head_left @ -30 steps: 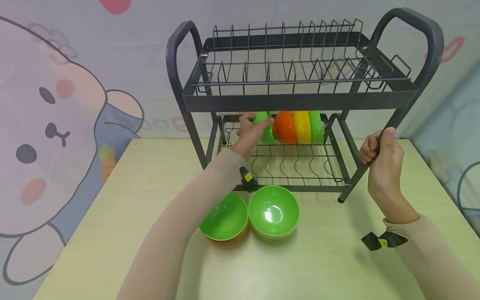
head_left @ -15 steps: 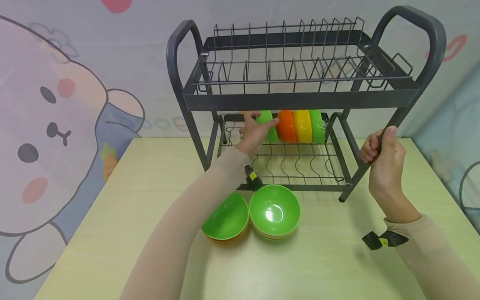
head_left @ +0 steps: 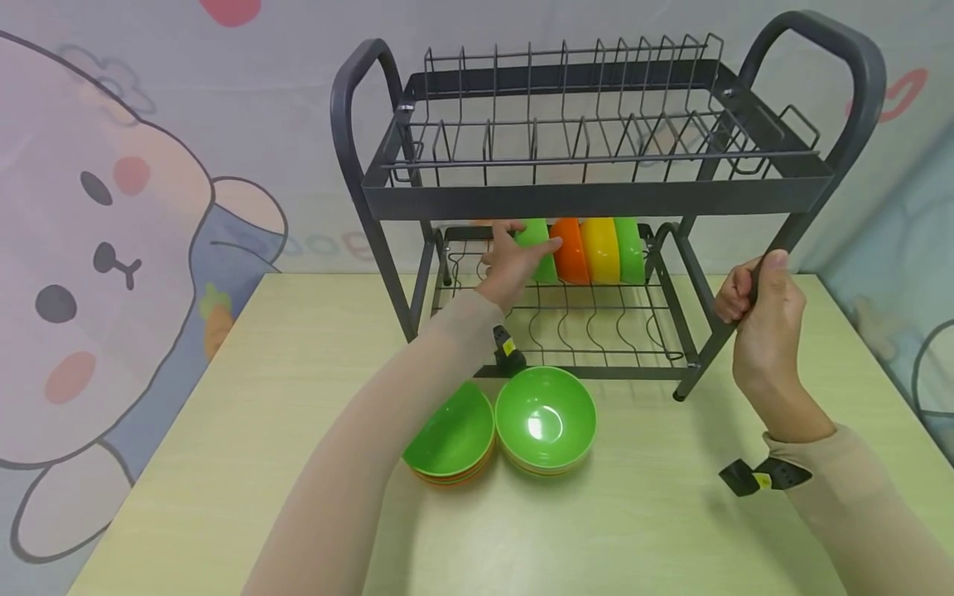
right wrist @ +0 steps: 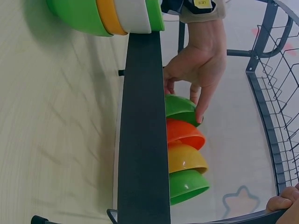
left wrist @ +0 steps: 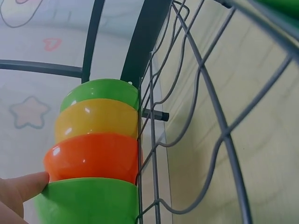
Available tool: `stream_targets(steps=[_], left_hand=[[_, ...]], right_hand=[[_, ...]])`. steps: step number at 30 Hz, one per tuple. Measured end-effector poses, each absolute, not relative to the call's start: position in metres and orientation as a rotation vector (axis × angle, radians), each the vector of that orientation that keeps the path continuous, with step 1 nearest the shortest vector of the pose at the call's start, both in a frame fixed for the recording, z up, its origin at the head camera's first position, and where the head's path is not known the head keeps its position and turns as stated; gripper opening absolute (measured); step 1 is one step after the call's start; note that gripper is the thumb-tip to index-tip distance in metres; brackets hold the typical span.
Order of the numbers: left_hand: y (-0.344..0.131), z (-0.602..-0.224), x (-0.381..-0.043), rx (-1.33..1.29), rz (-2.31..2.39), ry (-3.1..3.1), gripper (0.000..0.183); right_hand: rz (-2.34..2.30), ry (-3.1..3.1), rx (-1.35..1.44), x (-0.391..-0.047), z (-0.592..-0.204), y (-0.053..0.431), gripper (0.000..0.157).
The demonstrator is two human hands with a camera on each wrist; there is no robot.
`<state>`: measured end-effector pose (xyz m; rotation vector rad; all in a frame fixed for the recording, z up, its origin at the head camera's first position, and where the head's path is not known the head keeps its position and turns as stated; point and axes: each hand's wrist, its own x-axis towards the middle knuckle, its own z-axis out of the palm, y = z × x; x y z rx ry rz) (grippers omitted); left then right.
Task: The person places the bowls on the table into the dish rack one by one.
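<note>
On the rack's lower tier, my left hand (head_left: 513, 266) grips a green bowl (head_left: 547, 270) that stands on its side. Its thumb lies along the bowl's rim in the left wrist view. Right beside that bowl come an orange bowl (head_left: 572, 258), a yellow bowl (head_left: 600, 253) and another green bowl (head_left: 630, 253), lined up in a row with rims facing the same way. My right hand (head_left: 769, 331) holds the right front post of the dark metal dish rack (head_left: 596, 201), fingers wrapped around it.
Two stacks of bowls stand on the table before the rack, a left stack (head_left: 450, 434) partly behind my left sleeve and a right stack (head_left: 546, 418), both topped by green bowls. The rack's upper tier with wire dividers (head_left: 585, 141) overhangs the lower wire shelf (head_left: 581, 327).
My left hand has moved a little to the right, bringing the green bowl closer to the orange one. My right hand stays on the post.
</note>
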<state>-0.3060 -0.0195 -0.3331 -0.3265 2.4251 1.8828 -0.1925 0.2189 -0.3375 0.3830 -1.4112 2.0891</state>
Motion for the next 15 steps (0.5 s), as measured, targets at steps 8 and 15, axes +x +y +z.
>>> stream_targets(steps=[8,15], left_hand=[[-0.0192,-0.3337,-0.3079,-0.284,1.906,2.387,0.059],[-0.0197,-0.3340,-0.3085,-0.294,1.885,2.381,0.059]], right_hand=[[2.087,-1.416,0.387,-0.1926,-0.3370,0.2188,0.047],[2.097,-1.406,0.388,-0.1926,-0.3379,0.2190,0.048]])
